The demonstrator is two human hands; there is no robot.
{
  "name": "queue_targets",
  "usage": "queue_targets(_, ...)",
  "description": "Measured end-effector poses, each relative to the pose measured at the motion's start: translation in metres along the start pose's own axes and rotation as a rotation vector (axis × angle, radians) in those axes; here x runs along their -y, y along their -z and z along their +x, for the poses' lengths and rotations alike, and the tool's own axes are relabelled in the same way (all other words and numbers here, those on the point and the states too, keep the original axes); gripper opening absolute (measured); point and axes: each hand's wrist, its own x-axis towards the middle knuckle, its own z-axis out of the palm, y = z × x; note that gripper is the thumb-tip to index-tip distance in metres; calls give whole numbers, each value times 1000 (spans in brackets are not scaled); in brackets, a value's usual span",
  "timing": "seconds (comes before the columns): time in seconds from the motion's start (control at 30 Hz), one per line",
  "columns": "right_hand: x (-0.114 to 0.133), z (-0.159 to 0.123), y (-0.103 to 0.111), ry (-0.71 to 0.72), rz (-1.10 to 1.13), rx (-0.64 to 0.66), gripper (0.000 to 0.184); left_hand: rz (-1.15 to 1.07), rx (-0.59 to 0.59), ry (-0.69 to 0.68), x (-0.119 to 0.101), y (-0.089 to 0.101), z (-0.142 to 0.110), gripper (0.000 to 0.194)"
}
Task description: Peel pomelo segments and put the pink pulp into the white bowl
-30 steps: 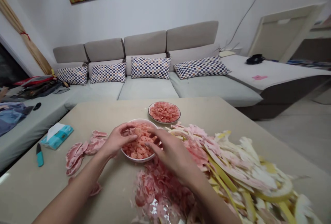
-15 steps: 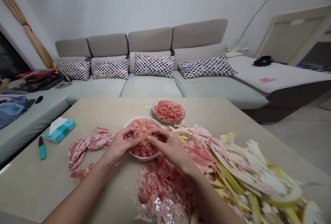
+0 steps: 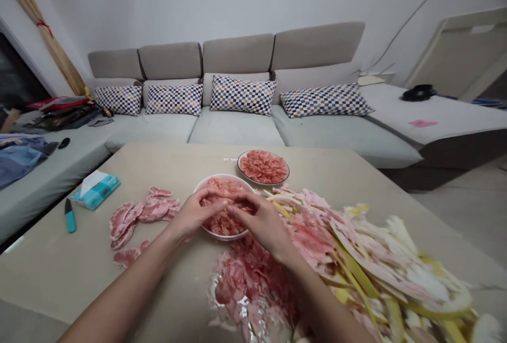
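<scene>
My left hand (image 3: 198,211) and my right hand (image 3: 259,220) meet over a white bowl (image 3: 224,238) heaped with loose pink pomelo pulp (image 3: 225,225). Thumbs and fingers of both hands are pinched together around a pomelo segment, mostly hidden behind the fingers. Just beneath my right wrist lies a wet pile of pink pomelo membranes (image 3: 249,285). To the left of the bowl, several unpeeled pomelo segments (image 3: 127,221) rest on the table. Behind the bowl stands a dark-rimmed plate (image 3: 288,173) covered in more pulp.
A large heap of yellow-and-white pomelo rind (image 3: 380,258) spreads over the right side of the table (image 3: 79,269). Toward the left edge are a small knife (image 3: 70,219) with a turquoise handle and a blue tissue pack (image 3: 95,191). A sofa (image 3: 237,123) with checkered cushions runs behind.
My fingertips have come closer together, hiding the pulp that showed between them. The view has tilted down slightly and shifted, so everything sits a little further right and higher.
</scene>
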Motion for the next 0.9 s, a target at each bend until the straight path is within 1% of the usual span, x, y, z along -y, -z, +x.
queue_targets(0.07,-2,1,-1,8,13,13,20,76,13,-33,-4,-2,1,29)
queue_targets(0.13,-3,2,1,-2,51,52,20,111,23,-50,-9,-2,0,26)
queue_targets(0.23,-3,4,6,-43,117,122,22,135,-15,-53,-13,-3,-3,25)
queue_targets(0.3,-2,4,8,-73,141,148,25,132,-54,-55,-11,-4,-3,25)
queue_targets(0.37,-2,5,10,-89,146,142,27,123,-77,-93,-6,-5,-1,24)
queue_targets(0.47,-5,6,11,-90,159,78,28,133,-99,-169,-1,-5,1,22)
queue_targets(0.53,-8,7,11,-88,159,40,27,167,-126,-187,0,-4,2,21)
queue_targets(0.57,-9,7,12,-75,145,32,26,192,-142,-189,0,-3,2,21)
queue_targets(0.63,-9,7,12,-5,81,21,24,261,-176,-222,0,-3,1,20)
queue_targets(0.73,-6,4,9,107,6,20,27,307,-205,-274,0,-4,-1,18)
queue_targets(0.83,-3,1,3,77,94,98,26,223,-192,-210,1,-7,-3,22)
queue_targets(0.9,-2,-1,-1,50,139,104,25,191,-172,-160,0,-9,-5,26)
